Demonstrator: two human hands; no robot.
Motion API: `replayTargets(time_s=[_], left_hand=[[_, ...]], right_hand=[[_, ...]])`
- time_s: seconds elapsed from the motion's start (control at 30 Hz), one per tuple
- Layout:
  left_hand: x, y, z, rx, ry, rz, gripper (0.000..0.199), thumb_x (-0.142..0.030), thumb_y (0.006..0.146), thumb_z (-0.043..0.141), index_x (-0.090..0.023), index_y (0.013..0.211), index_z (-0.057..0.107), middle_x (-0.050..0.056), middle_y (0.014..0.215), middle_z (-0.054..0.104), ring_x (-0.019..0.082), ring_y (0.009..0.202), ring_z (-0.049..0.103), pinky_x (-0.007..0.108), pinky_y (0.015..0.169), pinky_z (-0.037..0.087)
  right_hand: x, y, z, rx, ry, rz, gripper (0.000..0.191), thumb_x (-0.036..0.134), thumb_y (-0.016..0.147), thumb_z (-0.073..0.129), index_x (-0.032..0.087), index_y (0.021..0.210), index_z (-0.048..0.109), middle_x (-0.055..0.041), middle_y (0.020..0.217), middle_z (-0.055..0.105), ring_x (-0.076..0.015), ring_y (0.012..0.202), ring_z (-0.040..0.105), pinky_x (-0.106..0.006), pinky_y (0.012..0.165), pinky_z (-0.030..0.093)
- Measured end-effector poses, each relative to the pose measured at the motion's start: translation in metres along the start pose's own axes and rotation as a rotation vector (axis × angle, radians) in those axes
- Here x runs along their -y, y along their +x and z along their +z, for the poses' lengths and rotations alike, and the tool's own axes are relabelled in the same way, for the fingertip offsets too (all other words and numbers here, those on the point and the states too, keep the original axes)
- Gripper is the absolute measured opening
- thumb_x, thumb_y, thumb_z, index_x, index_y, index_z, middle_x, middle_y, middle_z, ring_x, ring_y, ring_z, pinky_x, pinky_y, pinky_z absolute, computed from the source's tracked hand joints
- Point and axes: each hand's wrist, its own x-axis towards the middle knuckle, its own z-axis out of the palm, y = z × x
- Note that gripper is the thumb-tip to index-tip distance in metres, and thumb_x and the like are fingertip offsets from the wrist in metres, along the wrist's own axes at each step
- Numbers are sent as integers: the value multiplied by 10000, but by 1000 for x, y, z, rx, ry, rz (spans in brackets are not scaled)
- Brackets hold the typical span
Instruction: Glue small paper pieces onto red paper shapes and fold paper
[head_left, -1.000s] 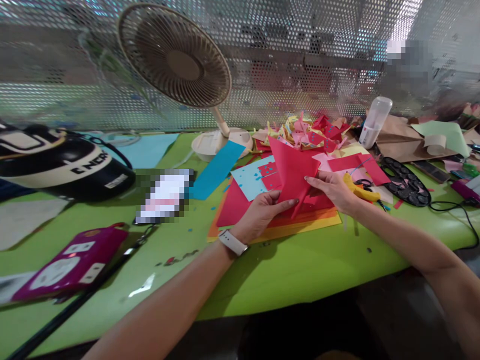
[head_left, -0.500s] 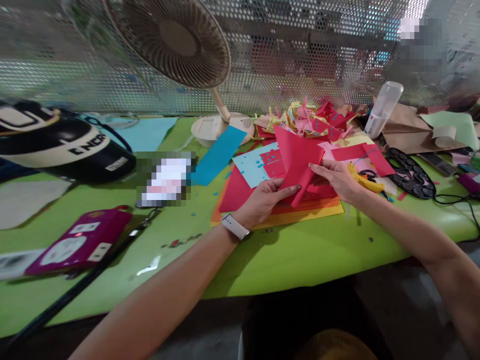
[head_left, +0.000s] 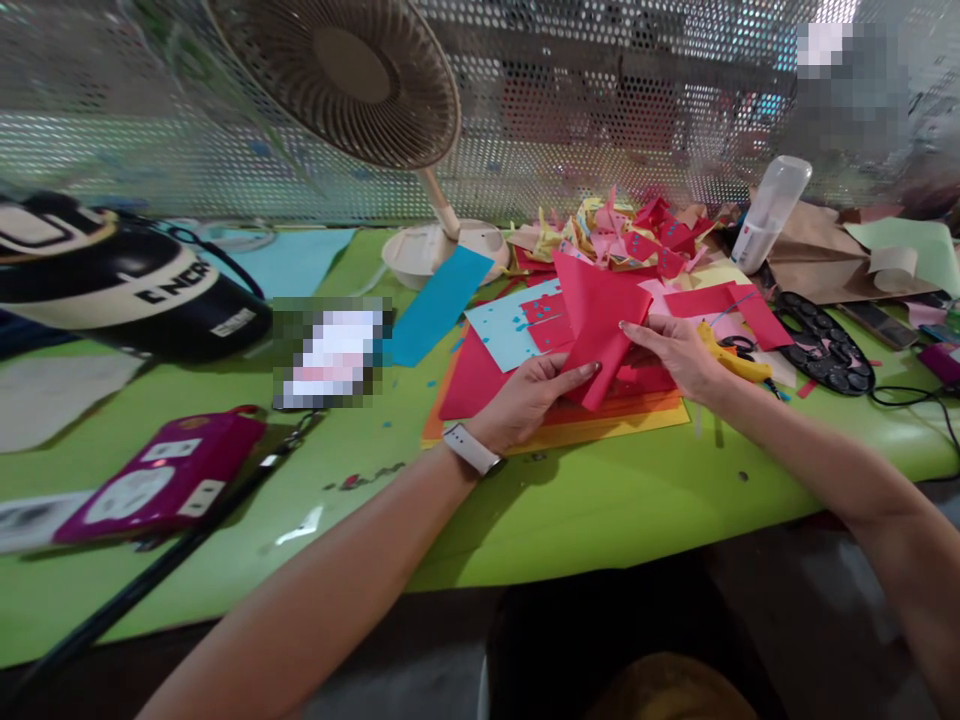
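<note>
Between my hands a folded sheet of red paper point(head_left: 598, 315) is held up at a tilt. My left hand point(head_left: 529, 398), a pale watch band at its wrist, pinches the lower left edge with the thumb on top. On the right side, my right hand point(head_left: 673, 352) grips the paper's edge between thumb and fingers. Beneath them lies a stack of red, orange and yellow paper sheets point(head_left: 645, 419). A light blue sheet with blue specks point(head_left: 495, 328) rests on the stack, partly behind the held paper. Yellow-handled scissors point(head_left: 739, 362) lie just beyond my right wrist.
Crumpled paper scraps point(head_left: 615, 230) are heaped behind. A fan point(head_left: 442, 255), a blue paper strip point(head_left: 442, 305) and a blurred-out phone point(head_left: 334, 350) stand or lie leftward, with a purple power strip point(head_left: 161, 480) and black flask point(head_left: 135, 290). Rightward are a clear bottle point(head_left: 772, 215) and black palette point(head_left: 825, 340).
The red paper has turned slightly, its lower end a little higher and broader in view. Both hands keep their grip in nearly the same place.
</note>
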Motion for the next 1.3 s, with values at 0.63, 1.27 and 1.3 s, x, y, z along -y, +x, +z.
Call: replayTargets(time_s=[0.63,1.27,1.3], left_hand=[[0,-2,3,17,-2,1,342,-337,610,859,-162,876,735,43,841,772,161,716,706,285,736,566],[6,1,-4,2,-4,-6,278,-359,624,846,-179,815,757,42,802,769,158,724,700,293,756,565],[6,1,-3,-3,4,-3,284,-363,623,846,-180,822,758,40,806,770,157,724,699,291,755,565]], right_hand=[[-1,0,1,-13,-18,-10,321,460,640,804,183,690,650,7,643,696,-109,570,640,-242,607,538],[1,0,1,0,5,-9,296,455,684,772,185,705,651,-1,678,711,-117,603,650,-263,657,553],[1,-1,1,1,13,-5,296,453,677,778,185,722,660,1,681,711,-117,603,650,-262,653,551]])
